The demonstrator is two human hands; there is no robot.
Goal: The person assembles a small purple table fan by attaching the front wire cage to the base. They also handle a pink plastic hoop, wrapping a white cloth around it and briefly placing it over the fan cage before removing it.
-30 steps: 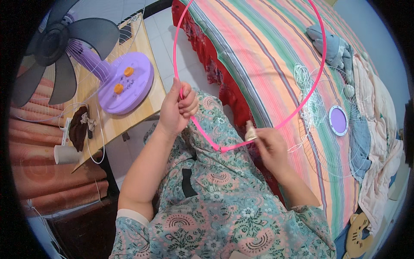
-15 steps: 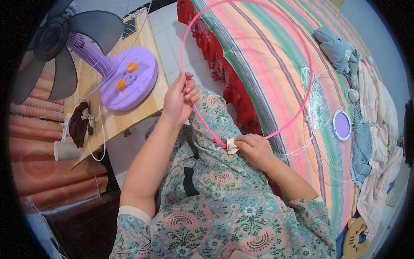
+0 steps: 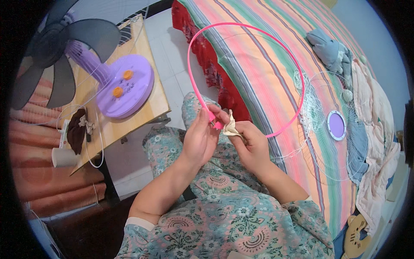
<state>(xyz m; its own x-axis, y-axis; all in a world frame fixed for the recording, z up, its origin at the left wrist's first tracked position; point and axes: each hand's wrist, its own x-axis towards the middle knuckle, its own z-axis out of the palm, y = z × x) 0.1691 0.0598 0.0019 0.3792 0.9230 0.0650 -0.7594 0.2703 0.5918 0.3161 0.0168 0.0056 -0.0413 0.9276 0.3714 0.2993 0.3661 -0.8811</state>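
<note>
Head view, left hand [image 3: 201,140] gripping hoop [image 3: 303,86], right hand [image 3: 253,144] pinching cloth [image 3: 231,126]

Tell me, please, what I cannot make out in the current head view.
- Head view: whether the pink ring closes between the hands; the left hand and pale cloth cover part of it.
- Head view: the cloth's full shape, partly hidden by the right hand.
- Head view: the uppermost fan blade's tip, cut off by the top edge.
- Head view: the purple fan base's dark markings, too small.
</note>
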